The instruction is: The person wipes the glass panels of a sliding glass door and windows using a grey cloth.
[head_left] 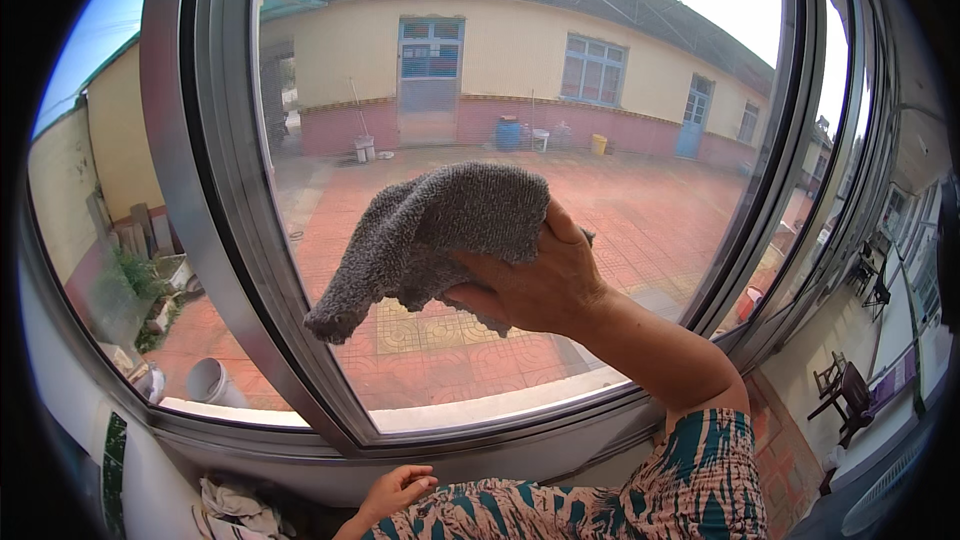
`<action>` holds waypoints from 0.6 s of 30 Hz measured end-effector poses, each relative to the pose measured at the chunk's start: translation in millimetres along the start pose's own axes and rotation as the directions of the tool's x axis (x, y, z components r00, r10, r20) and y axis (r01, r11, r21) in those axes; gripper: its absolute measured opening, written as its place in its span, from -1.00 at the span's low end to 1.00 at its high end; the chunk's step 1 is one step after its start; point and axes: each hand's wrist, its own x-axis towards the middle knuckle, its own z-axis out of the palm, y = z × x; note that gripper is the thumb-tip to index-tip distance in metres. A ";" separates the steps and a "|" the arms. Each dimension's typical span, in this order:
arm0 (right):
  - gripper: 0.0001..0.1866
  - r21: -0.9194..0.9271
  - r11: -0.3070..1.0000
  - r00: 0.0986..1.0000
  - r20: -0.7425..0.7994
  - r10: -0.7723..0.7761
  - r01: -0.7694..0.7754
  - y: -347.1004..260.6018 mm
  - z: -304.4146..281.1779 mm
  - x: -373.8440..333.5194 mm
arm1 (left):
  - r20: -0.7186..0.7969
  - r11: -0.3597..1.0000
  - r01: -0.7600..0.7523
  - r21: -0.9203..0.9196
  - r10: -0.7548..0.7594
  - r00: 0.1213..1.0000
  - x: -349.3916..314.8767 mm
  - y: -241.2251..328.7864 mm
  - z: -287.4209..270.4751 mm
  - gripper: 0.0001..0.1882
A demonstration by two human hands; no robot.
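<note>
In the head view, the right hand (pixel 548 282) had its grip closed on a grey terry cloth (pixel 450 215) at the windowpane (pixel 670 215); the left hand (pixel 394 493) was loosely open, empty. Wiping seemed unfinished, the glass looking hazy; the cleaned share was unclear.

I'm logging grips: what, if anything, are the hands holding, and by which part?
The right hand holds a grey cloth by its right-hand side; the left hand shows nothing in it.

crumpled grey terry cloth (pixel 450 215) partly hides the bare right hand (pixel 548 282); the lower edge crops the bare left forearm (pixel 364 517).
</note>
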 end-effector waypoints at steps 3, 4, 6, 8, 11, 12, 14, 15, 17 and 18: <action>-0.33 -0.079 0.904 0.904 0.053 0.425 -0.421 60.5 -31.4 -3.9 | -0.137 1.000 0.015 -0.021 -0.017 0.990 -18.5 -24.8 -12.2 -0.57; -0.37 -0.241 0.889 0.910 -0.249 0.332 -0.390 90.9 -40.8 -4.5 | -0.193 1.000 0.030 0.007 -0.028 0.981 -24.2 -33.3 -14.8 -0.57; -0.45 -0.197 0.811 0.752 -0.537 0.381 -0.552 160.6 -66.8 -24.7 | -0.259 0.997 0.044 0.070 -0.024 0.966 -27.5 -53.3 -23.6 -0.56; -0.51 -0.309 0.724 0.734 -0.558 0.388 -0.617 198.2 -75.1 -48.2 | -0.284 0.995 0.069 0.072 -0.046 0.958 -32.2 -87.8 -41.0 -0.58; -0.59 -0.311 0.697 0.738 -0.488 0.466 -0.646 174.5 -60.0 -13.8 | -0.298 0.996 -0.061 0.067 0.078 0.951 -54.4 -181.4 -86.2 -0.58; -0.58 -0.293 0.773 0.796 -0.445 0.411 -0.563 146.4 -50.5 9.3 | -0.282 0.989 -0.134 0.061 0.146 0.948 -55.1 -199.4 -95.6 -0.58; -0.48 -0.230 0.863 0.856 -0.385 0.344 -0.450 80.4 -26.7 50.2 | -0.353 0.993 0.085 0.086 -0.049 0.934 -64.0 -153.9 -71.2 -0.60; -0.44 -0.248 0.906 0.907 -0.338 0.251 -0.343 56.8 -20.3 59.6 | -0.358 0.985 0.148 0.094 -0.105 0.928 -61.0 -114.1 -51.4 -0.60; -0.43 -0.117 0.982 0.983 -0.131 0.130 -0.146 2.1 -8.5 72.1 | -0.346 0.981 0.194 -0.027 -0.192 0.919 -57.1 -88.5 -35.2 -0.60; -0.49 -0.092 0.996 0.997 -0.075 0.008 -0.015 -14.4 1.4 70.7 | -0.327 0.982 0.191 0.005 -0.179 0.928 -52.5 -78.3 -26.3 -0.60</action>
